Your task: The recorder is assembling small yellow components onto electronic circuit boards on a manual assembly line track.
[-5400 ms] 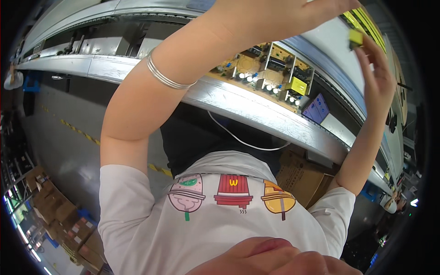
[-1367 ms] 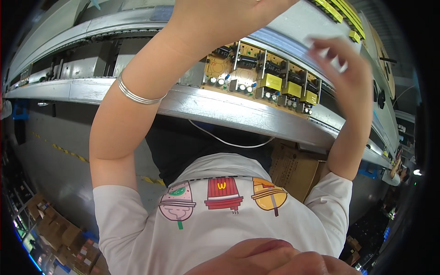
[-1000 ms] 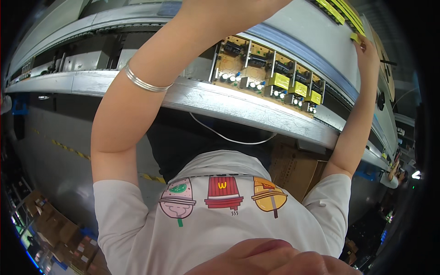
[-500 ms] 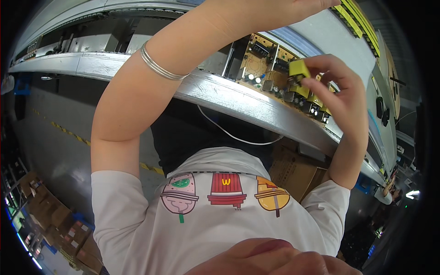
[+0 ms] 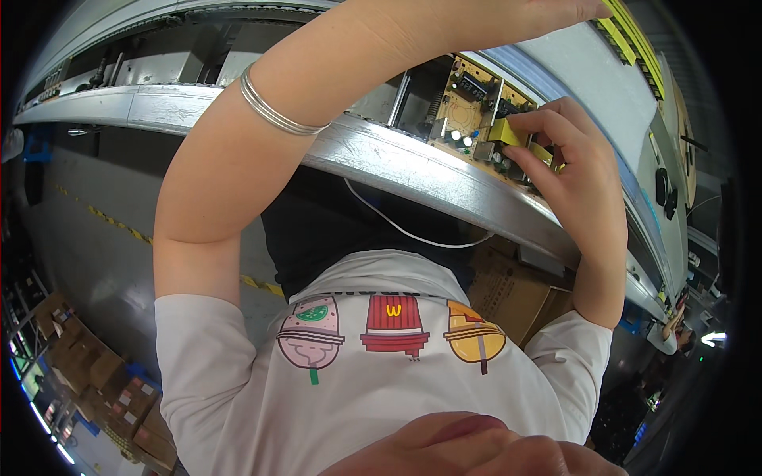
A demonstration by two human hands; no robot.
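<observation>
My right hand pinches a yellow-wrapped transformer between thumb and fingers, down at a tan circuit board. Whether its pins sit in the board is hidden. Capacitors and other small parts stand on the board, and more yellow parts show under my right fingers. My left arm, with silver bangles at the elbow side, stretches across above the board. At the top edge, my left hand reaches the end of some yellow strips; its fingers are mostly cut off by the frame.
A metal conveyor rail runs along the front of the line, in front of my body. A white cable hangs below it. Cardboard boxes stand under the rail at right, more boxes at far left. Another person is far right.
My right hand has brought the transformer left and down onto the board. The board has shifted slightly right. My left hand has moved a little right, towards the yellow strips.
</observation>
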